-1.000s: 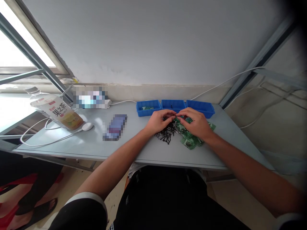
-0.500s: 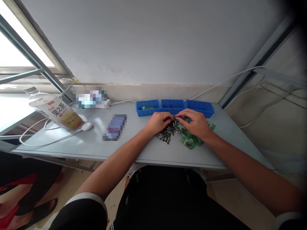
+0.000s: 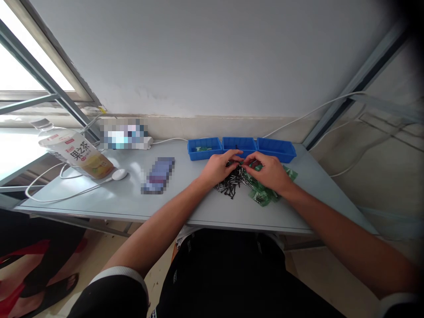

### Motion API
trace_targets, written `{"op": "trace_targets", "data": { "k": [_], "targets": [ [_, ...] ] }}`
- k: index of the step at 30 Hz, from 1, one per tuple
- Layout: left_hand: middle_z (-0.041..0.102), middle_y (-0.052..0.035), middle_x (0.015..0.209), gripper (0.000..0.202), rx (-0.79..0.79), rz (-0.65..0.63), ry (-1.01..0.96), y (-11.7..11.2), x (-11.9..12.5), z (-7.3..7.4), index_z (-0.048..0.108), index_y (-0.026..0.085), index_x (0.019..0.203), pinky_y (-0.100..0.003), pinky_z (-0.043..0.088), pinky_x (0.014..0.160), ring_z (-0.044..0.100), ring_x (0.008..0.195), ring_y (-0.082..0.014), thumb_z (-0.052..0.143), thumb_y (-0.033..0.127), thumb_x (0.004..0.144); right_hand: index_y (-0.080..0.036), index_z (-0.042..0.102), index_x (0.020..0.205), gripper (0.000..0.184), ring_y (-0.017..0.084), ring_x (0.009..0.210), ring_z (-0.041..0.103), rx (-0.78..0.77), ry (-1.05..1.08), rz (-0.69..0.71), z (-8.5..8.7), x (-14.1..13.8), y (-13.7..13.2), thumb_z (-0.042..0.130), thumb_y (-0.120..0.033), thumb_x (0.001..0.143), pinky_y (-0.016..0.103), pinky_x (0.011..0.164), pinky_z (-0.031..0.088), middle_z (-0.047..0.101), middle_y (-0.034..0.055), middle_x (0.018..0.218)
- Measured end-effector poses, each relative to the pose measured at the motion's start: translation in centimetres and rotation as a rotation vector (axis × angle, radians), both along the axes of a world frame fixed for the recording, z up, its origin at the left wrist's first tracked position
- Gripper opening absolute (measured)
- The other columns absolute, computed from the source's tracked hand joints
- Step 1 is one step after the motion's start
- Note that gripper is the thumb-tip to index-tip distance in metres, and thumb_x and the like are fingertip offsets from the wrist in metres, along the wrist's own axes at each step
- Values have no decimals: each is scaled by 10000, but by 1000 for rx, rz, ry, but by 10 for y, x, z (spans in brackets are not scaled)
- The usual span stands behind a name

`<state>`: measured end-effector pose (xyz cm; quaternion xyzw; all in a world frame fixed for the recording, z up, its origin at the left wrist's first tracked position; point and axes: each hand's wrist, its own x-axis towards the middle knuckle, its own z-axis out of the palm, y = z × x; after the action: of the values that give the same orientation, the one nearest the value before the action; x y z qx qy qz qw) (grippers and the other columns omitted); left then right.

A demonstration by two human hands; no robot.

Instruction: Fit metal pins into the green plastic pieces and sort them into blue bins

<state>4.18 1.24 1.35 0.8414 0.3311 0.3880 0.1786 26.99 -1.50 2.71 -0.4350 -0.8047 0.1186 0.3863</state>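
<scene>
Bringing their bent fingertips close together, the left hand (image 3: 217,168) and right hand (image 3: 269,171) are hovering over dark screws (image 3: 232,184); the view is not showing whether either is gripping anything. The screws are lying piled on the table (image 3: 212,211), beside green packets (image 3: 262,197). Three blue bins (image 3: 245,142) are standing behind.
</scene>
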Motion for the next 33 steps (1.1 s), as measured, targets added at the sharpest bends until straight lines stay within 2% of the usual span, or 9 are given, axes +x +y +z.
{"op": "trace_targets", "data": {
  "k": [4,8,10,14,20,25,29,33],
  "targets": [
    [785,-78,1271,475,-30,-69,-60,1,2,-2,570,207,1432,-328,616,999,791,1074,-185,610,127,966,-259,646,959,83,213,777,718,-23,16,15,-2,0,0,701,-291,906,334,691,578,758,36,933],
    [787,-90,1242,509,13,-56,19,2,2,-3,574,199,1457,-356,617,979,777,1100,-227,652,187,954,-257,653,1171,269,219,802,695,3,42,48,0,0,1,662,-235,903,356,759,589,723,38,947],
    [804,-89,1186,493,33,-26,58,2,1,-2,594,193,1459,-370,618,960,776,1088,-246,638,221,969,-263,678,1215,314,225,805,680,48,28,49,2,0,0,622,-203,912,372,785,586,706,42,937],
    [830,-62,1086,467,29,29,60,-2,0,-1,619,189,1471,-346,626,881,796,955,-229,576,270,1013,-264,734,1150,283,232,799,669,119,25,35,6,-1,-1,585,-178,925,385,787,575,688,52,925],
    [830,-75,1089,413,84,4,60,-6,0,1,690,194,1404,-312,620,808,787,846,-200,543,326,1042,-246,735,1007,110,234,822,701,111,84,13,4,-1,0,631,-250,970,382,750,589,738,63,956],
    [787,-87,1291,416,45,-45,32,-6,1,4,686,197,1409,-310,633,859,790,993,-208,530,318,1043,-247,777,1007,111,244,904,722,164,85,60,0,1,3,671,-271,982,384,751,603,747,77,1023],
    [783,-86,1300,389,33,-62,-10,-6,3,5,717,181,1362,-308,639,867,784,1059,-217,547,293,1031,-248,782,1008,104,242,880,727,158,88,74,-2,2,5,690,-288,981,388,733,616,752,81,1038],
    [790,-90,1281,363,28,-56,-60,-4,4,4,736,187,1327,-330,642,909,784,1073,-231,614,337,1020,-252,775,1038,109,248,876,737,129,95,79,-3,2,4,700,-282,965,403,765,645,761,83,1073]
  ]
}}
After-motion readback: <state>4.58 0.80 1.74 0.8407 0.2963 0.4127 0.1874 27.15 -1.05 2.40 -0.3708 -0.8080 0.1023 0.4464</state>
